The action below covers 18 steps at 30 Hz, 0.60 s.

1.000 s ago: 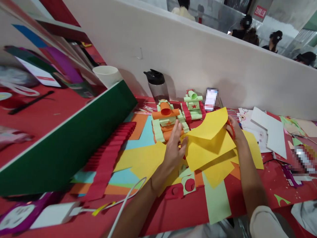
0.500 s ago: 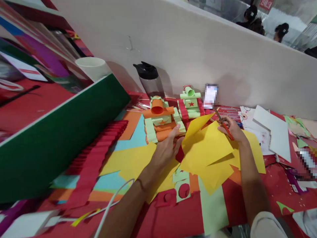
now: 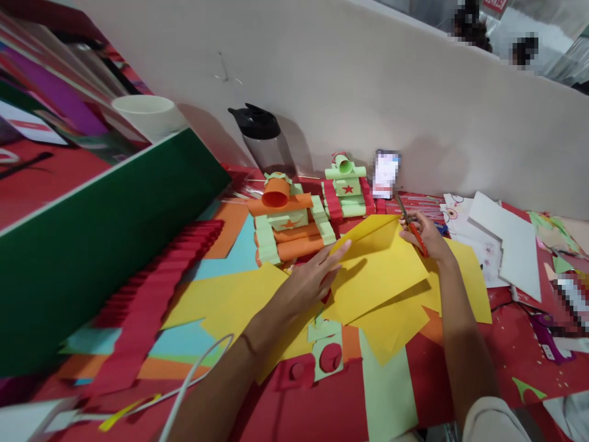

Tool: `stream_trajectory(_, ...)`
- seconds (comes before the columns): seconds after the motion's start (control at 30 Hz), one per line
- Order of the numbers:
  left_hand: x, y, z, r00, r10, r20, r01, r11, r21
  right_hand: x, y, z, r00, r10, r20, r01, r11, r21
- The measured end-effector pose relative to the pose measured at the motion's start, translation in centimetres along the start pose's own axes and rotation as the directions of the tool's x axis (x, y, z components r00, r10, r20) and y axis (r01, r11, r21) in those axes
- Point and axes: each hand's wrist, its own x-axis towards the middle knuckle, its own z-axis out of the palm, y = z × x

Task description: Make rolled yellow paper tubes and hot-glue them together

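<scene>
My right hand (image 3: 427,238) is closed around scissors (image 3: 418,238) with red handles, their blades pointing up and away. Its fingers are also at the upper right corner of a yellow paper sheet (image 3: 381,276). At that sheet's left edge is my left hand (image 3: 315,276), fingers stretched out and touching the flap; its thumb is partly hidden. Just beyond the left hand stands an orange and light-green paper tank model (image 3: 299,236). A smaller green and red paper tank (image 3: 348,189) stands behind it.
A tumbler (image 3: 264,141) and a phone (image 3: 386,174) lean by the white partition (image 3: 322,73). A green board (image 3: 105,245) slants along the left, with a white cup (image 3: 150,116) behind. Corrugated red paper (image 3: 133,344), a white cable (image 3: 193,371) and white foam pieces (image 3: 519,252) lie around.
My left hand has moved onto the yellow sheet's left edge, and the raised flap now lies lower. The right hand still holds the scissors. The view has shifted slightly.
</scene>
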Motion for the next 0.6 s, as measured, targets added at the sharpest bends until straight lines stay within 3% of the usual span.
stream_trajectory(0.13, 0.3, 1.2, -0.2, 0.998, -0.004, 0.068, 0.019, 0.973, -0.232, -0.2, -0.9, 0.0, 1.000, -0.029, -0.003, 0.029, 1.000, -0.007)
stream_trajectory(0.37, 0.6, 1.6, 0.5, 0.970, -0.231, 0.072, 0.232, 0.810, -0.539, -0.8, -1.6, -0.4, 0.986, -0.159, -0.043, 0.161, 0.986, 0.037)
stream_trajectory(0.47, 0.5, 1.9, 0.5, 0.961, -0.275, 0.002, 0.218, 0.757, -0.615, -1.0, -1.9, -0.6, 0.981, -0.176, -0.086, 0.181, 0.982, 0.059)
stream_trajectory(0.6, 0.1, 2.5, 0.4, 0.950, -0.274, -0.149, 0.135, 0.790, -0.598, -1.0, -2.0, -0.6, 0.971, -0.190, -0.142, 0.201, 0.977, 0.070)
